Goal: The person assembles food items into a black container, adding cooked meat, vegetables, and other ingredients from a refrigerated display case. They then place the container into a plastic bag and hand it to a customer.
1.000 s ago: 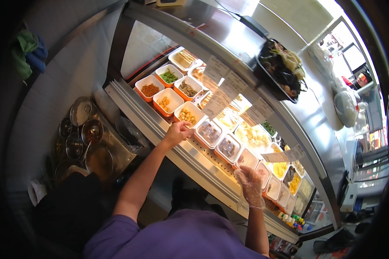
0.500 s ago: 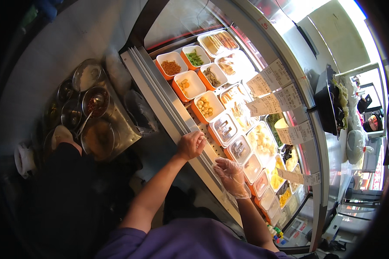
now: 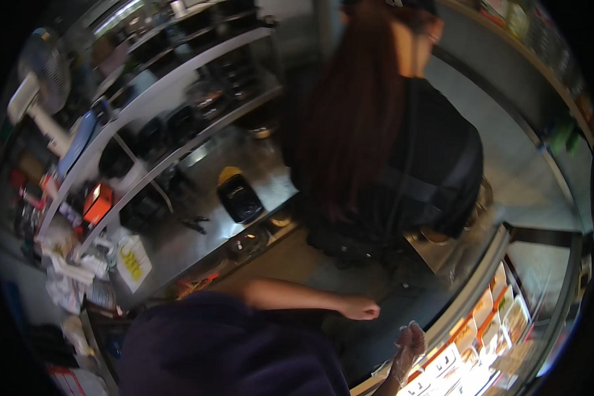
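My left hand point(image 3: 360, 308), bare, is curled into a loose fist above the aisle, and nothing shows in it. In a clear plastic glove, my right hand point(image 3: 411, 340) is raised beside the lit food display case point(image 3: 472, 310); its fingers point up, somewhat bent and apart, holding nothing visible. Close by that hand are white-and-orange food tubs point(image 3: 465, 334) inside the case, several of them washed out by glare.
A person in black point(image 3: 402, 152) with long hair stands ahead, back turned. On the left, a steel counter point(image 3: 201, 198) bears a black container point(image 3: 239, 198) and a white tray with something yellow point(image 3: 133, 263). Above it runs a shelf rack point(image 3: 178, 148). A fan point(image 3: 46, 72) is at far left.
My view has swung left, from the display case to the steel counter and the person in black. My hands have come away from the tubs' edge; the gloved one is now raised.
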Demonstrator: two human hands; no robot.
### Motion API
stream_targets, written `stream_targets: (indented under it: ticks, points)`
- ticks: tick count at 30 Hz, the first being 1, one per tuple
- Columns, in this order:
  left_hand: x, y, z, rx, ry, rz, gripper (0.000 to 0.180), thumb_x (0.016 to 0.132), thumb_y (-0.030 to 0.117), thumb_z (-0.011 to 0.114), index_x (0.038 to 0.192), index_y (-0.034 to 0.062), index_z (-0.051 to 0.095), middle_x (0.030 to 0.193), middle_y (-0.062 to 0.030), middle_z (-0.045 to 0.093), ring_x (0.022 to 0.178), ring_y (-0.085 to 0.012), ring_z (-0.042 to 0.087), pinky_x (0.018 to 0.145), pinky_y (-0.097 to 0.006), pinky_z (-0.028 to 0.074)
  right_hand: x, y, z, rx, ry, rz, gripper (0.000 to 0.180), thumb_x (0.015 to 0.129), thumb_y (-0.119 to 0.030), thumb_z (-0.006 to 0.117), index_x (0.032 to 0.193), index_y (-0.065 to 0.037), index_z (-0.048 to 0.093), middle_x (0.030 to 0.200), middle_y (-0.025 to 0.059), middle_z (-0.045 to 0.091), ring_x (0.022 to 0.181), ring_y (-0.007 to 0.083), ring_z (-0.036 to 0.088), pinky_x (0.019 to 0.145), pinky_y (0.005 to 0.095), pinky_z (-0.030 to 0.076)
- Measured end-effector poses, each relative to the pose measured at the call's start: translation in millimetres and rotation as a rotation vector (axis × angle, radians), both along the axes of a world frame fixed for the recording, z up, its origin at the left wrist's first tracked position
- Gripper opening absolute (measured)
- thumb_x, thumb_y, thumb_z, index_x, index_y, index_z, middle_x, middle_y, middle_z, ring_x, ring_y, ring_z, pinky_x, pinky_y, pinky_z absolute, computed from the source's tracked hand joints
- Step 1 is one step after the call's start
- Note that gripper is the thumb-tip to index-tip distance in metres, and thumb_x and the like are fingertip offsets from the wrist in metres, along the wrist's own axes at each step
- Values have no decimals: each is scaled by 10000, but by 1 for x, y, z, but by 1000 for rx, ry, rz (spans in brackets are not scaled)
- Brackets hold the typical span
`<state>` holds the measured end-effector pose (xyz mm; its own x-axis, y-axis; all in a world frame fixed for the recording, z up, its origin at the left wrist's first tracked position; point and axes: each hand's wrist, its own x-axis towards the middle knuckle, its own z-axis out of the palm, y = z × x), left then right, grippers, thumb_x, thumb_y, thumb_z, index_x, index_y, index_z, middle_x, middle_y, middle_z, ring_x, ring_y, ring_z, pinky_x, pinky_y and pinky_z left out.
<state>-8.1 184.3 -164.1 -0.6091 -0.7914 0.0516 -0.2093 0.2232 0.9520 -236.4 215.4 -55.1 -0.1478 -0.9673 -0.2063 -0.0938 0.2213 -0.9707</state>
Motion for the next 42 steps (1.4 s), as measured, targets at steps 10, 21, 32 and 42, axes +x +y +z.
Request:
stream_targets:
  ticks: [10,21,32,42]
  points:
    - [353,259,24,603,171,1442,194,948,104,585,1106,24,665,970,-65,694,873,-140,652,746,-284,546,291,-24,33,294,-199,787,203,891,-138,717,1039,-8,671,852,89,711,675,127,653,598,253,532]
    - [569,115,124,-118,87,1616,351,917,205,658,1199,-3,638,1104,-118,699,1003,-184,658,892,-311,505,817,-176,60,403,-714,804,184,903,-194,664,920,-31,581,715,121,607,582,209,606,540,353,544]
    - [599,113,147,206,1445,1882,214,936,150,583,982,-52,529,995,-234,647,914,-340,694,818,-424,605,788,-104,120,388,-995,599,185,799,-8,627,700,-123,520,633,7,540,474,143,483,427,246,443]
    - [537,174,206,-145,1241,1814,203,914,166,629,870,-3,527,894,-232,676,834,-323,713,803,-414,611,531,-16,153,303,-1141,591,365,772,-1,600,1136,24,614,1133,100,671,885,172,631,663,243,500]
